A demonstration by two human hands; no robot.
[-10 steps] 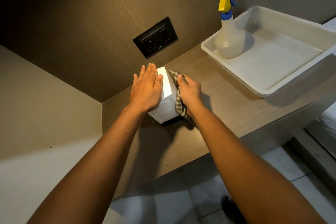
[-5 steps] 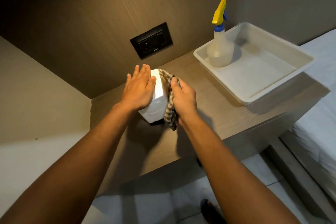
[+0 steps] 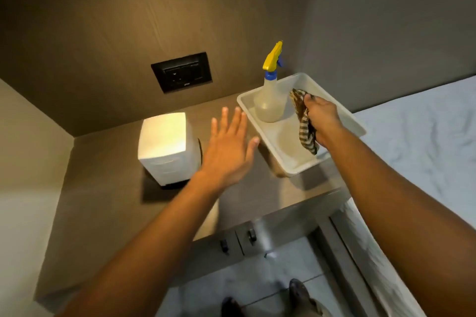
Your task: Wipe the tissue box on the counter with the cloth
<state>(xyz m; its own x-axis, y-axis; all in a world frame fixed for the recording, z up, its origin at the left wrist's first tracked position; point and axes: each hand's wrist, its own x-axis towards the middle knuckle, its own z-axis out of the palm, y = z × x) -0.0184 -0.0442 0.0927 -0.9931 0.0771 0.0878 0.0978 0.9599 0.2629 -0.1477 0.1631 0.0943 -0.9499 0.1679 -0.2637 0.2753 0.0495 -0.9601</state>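
Now the white tissue box (image 3: 164, 145) stands alone and upright on the brown tabletop (image 3: 108, 211), near the back wall and below the black wall socket (image 3: 181, 72); half a second ago both hands were pressed against its sides, and neither touches it any longer. The left hand (image 3: 226, 152) has lifted off and hovers just right of the box, palm down, its fingers spread wide and holding nothing. The right hand (image 3: 323, 117) has carried the striped cloth (image 3: 305, 123) away to the right, well apart from the box, and its grip is closed around the bunched cloth, which hangs down over the white tray (image 3: 359, 127). The spray bottle (image 3: 269, 95) with its yellow and blue head stands upright in the tray's back corner, just left of the cloth. Beyond the tray lies a white bed (image 3: 422, 147). Below the tabletop's front edge, drawer knobs (image 3: 251, 234) show, blurred.
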